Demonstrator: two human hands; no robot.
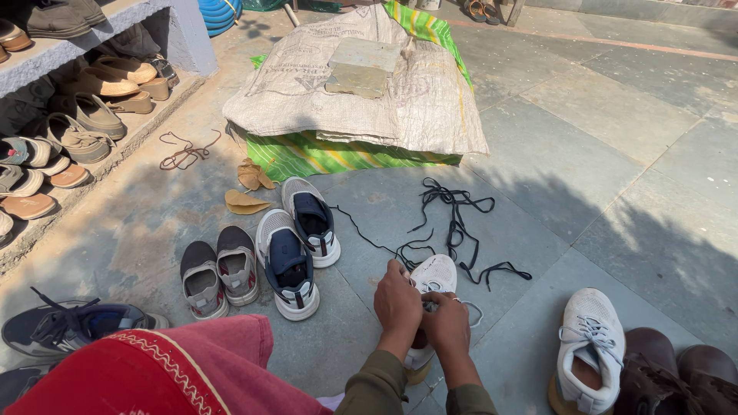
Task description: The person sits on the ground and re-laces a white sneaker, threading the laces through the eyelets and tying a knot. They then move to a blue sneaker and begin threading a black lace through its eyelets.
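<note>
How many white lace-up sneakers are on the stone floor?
2: one white mesh sneaker under both hands, toe pointing away; another white laced sneaker at lower right, beside brown leather shoes.

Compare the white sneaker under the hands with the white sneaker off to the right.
The held sneaker lies between the left hand and right hand, its lace loose; the right-side sneaker stands untouched and fully laced. The held sneaker is partly hidden by the hands; the right-side sneaker shows whole. Both are white, toes pointing away.
</note>
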